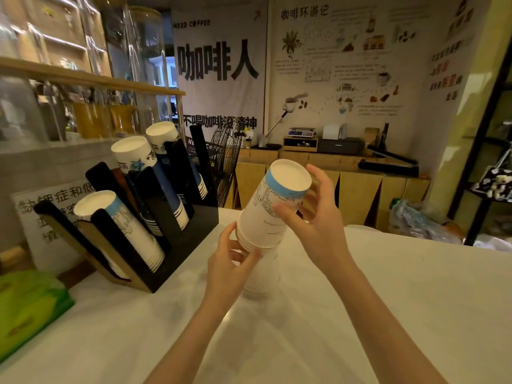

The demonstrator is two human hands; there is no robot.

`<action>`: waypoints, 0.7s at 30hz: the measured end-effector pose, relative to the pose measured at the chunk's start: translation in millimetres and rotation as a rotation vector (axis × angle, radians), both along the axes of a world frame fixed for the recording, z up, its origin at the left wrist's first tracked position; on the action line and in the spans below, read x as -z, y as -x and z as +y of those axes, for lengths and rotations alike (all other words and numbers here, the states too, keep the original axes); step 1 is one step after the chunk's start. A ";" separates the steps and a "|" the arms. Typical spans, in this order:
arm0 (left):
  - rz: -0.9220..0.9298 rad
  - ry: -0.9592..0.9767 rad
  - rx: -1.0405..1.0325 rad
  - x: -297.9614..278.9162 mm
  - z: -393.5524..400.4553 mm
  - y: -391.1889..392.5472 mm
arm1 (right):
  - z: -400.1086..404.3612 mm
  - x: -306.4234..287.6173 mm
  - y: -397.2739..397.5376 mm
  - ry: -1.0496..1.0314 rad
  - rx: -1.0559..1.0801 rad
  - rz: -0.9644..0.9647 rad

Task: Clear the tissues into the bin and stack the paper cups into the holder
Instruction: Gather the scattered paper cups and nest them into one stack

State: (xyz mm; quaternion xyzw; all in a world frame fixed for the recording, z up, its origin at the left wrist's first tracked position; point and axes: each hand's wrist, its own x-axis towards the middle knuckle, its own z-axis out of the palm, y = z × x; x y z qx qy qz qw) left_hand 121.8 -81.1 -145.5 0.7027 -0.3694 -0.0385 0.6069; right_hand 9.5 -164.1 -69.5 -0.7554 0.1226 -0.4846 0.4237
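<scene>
A nested stack of upside-down white paper cups [273, 206] with a light blue band tilts to the right above the white counter [388, 300], over a few more cups [261, 284] that stand on it. My left hand [232, 261] grips the stack's lower rims. My right hand [310, 217] curls around its upper part from the right, fingers spread. At the left stands a black slotted cup holder [177, 245] with three slanted stacks: white with a light blue band [119, 225] in front, two dark blue ones [144, 167] behind. No tissues or bin show.
A green packet [27, 306] lies at the counter's left edge. A printed sign [55, 217] leans behind the holder. Beyond the counter are wooden cabinets [346, 189] with a scale and black devices, a wire fan [224, 159], and a plastic bag [415, 220].
</scene>
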 end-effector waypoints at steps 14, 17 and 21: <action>0.066 -0.068 0.062 6.9 -0.6 -3.3 | -7.1 -7.0 -25.4 0.048 -0.014 0.134; 0.062 -0.100 0.049 14.2 -1.8 -7.4 | -11.1 -1.2 -30.1 0.036 -0.015 0.176; 0.077 -0.164 0.020 28.0 -3.1 -9.1 | -13.3 17.2 -36.1 0.055 0.006 0.237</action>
